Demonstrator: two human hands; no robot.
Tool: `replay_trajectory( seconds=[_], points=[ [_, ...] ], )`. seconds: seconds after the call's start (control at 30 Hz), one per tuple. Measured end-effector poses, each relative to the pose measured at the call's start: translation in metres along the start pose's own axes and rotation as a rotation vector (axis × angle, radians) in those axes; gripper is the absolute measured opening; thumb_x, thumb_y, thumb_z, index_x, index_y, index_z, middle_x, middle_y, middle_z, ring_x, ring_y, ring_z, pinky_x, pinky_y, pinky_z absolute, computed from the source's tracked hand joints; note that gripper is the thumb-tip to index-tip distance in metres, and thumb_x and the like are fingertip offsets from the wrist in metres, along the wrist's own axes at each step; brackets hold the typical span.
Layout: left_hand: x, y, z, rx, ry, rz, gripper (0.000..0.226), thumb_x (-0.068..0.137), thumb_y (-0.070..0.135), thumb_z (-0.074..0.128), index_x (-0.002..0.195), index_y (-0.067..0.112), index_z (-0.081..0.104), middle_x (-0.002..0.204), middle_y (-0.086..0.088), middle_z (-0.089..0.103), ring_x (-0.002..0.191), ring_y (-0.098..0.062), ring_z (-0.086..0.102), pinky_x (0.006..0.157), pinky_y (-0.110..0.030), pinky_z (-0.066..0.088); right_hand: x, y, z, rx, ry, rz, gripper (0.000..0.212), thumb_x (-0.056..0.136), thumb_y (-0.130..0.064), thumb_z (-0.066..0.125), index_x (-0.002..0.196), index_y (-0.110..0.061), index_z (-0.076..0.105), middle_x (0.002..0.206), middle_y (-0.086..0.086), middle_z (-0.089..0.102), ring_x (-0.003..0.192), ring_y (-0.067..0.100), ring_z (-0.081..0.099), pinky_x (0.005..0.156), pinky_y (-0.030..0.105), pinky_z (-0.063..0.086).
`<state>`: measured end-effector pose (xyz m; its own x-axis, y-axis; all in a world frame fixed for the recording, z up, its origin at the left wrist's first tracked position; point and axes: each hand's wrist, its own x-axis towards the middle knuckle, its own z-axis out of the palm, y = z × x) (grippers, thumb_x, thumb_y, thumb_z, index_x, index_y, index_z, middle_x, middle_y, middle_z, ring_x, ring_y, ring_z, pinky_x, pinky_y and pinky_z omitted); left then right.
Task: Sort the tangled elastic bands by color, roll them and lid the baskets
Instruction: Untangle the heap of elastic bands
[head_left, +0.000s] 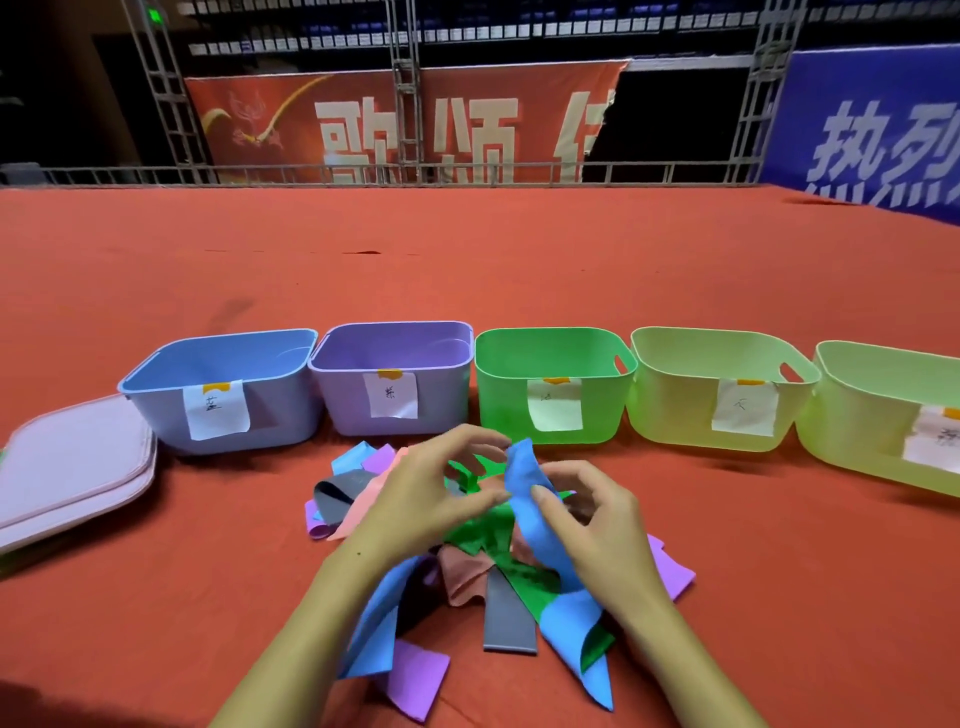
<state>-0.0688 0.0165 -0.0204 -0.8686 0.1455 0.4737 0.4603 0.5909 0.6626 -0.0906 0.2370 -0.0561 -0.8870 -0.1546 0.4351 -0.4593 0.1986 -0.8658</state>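
Pulling one blue band (524, 499) free of the heap looks to be the step in hand, and it turns on how that band runs from the two grips. Its upper end stands up between the hands, and its long axis slopes down and away toward the person's right, passing under the right hand (597, 525) and vanishing into the tangled pile (467, 561) below both wrists. The right hand is the nearer one: its thumb and forefinger are closed on the band's edge in a pinch, the other fingers loosely curled behind. The left hand (431, 493) sits just beside it, fingertips drawn together at the same strip (whether they actually clamp the blue band or the green band (483, 535) lying under it, I cannot tell).

The rest of the band still threads through green, grey, pink and purple strips, so a lift up and away from the pile would probably drag neighbours along unless the left grip holds them down.

Beyond the grips, on the far side of the pile, stands a row of open baskets; the blue basket (223, 395) lies ahead and to the left of the left hand, with the purple basket (392, 379) next to it. The lids (67, 467) lie stacked on the surface further left, none fitted yet.
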Motion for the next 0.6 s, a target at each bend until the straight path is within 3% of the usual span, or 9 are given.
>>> replay_trajectory(
  seconds=[0.07,0.13,0.23,0.37,0.47,0.53,0.6],
  points=[
    [-0.004,-0.007,-0.018,0.015,0.008,-0.079,0.037,0.083,0.03,0.09,0.116,0.033,0.073,0.106,0.018,0.078,0.092,-0.012,0.074,0.079,-0.026,0.056,0.0,0.001,0.001,-0.004,0.004,0.003,0.024,0.095,-0.007,0.075,0.107,-0.028,0.075,0.102,-0.018,0.077,0.098,0.005,0.074,0.081,0.033,0.06],
    [-0.009,-0.019,-0.036,0.133,0.024,-0.182,0.028,0.078,0.046,0.085,0.101,0.033,0.075,0.092,0.02,0.077,0.08,-0.008,0.072,0.075,-0.037,0.059,0.0,0.003,0.002,0.008,-0.006,0.004,0.024,0.096,-0.008,0.074,0.108,-0.028,0.075,0.104,-0.016,0.077,0.099,0.008,0.074,0.082,0.035,0.06],
    [-0.019,-0.024,-0.054,0.415,0.004,-0.353,0.039,0.072,0.069,0.079,0.08,0.032,0.069,0.077,0.026,0.07,0.071,0.0,0.065,0.065,-0.032,0.051,0.0,0.007,0.007,0.046,-0.004,0.027,0.03,0.096,-0.006,0.073,0.116,-0.028,0.072,0.106,-0.013,0.077,0.098,0.011,0.074,0.082,0.04,0.062],
    [-0.032,-0.018,-0.041,0.783,-0.141,-0.495,0.062,0.069,0.088,0.069,0.084,0.028,0.062,0.088,0.013,0.07,0.084,-0.008,0.062,0.067,-0.031,0.04,-0.005,0.013,0.017,0.089,-0.004,0.081,0.05,0.098,-0.005,0.07,0.138,-0.031,0.056,0.096,-0.003,0.076,0.068,0.017,0.069,0.071,0.043,0.056],
    [-0.037,-0.023,-0.031,0.912,-0.106,-0.489,0.071,0.067,0.093,0.061,0.09,0.026,0.064,0.098,0.01,0.067,0.092,-0.016,0.065,0.073,-0.03,0.047,-0.007,0.014,0.019,0.082,-0.021,0.078,0.051,0.099,-0.006,0.069,0.138,-0.035,0.053,0.094,-0.002,0.075,0.068,0.033,0.067,0.07,0.048,0.056],
    [-0.037,-0.027,-0.03,0.931,-0.083,-0.513,0.073,0.067,0.093,0.056,0.089,0.024,0.068,0.098,0.009,0.065,0.091,-0.017,0.065,0.071,-0.029,0.047,-0.009,0.012,0.02,0.086,-0.031,0.069,0.05,0.099,-0.006,0.068,0.136,-0.037,0.054,0.095,-0.002,0.074,0.063,0.03,0.061,0.067,0.042,0.053],
    [-0.035,-0.026,-0.027,0.972,-0.062,-0.546,0.075,0.07,0.094,0.054,0.085,0.023,0.071,0.095,0.006,0.065,0.086,-0.02,0.064,0.067,-0.029,0.043,-0.01,0.01,0.021,0.093,-0.03,0.07,0.05,0.099,-0.004,0.068,0.135,-0.036,0.055,0.095,-0.001,0.074,0.059,0.016,0.056,0.066,0.034,0.049]
  ],
)
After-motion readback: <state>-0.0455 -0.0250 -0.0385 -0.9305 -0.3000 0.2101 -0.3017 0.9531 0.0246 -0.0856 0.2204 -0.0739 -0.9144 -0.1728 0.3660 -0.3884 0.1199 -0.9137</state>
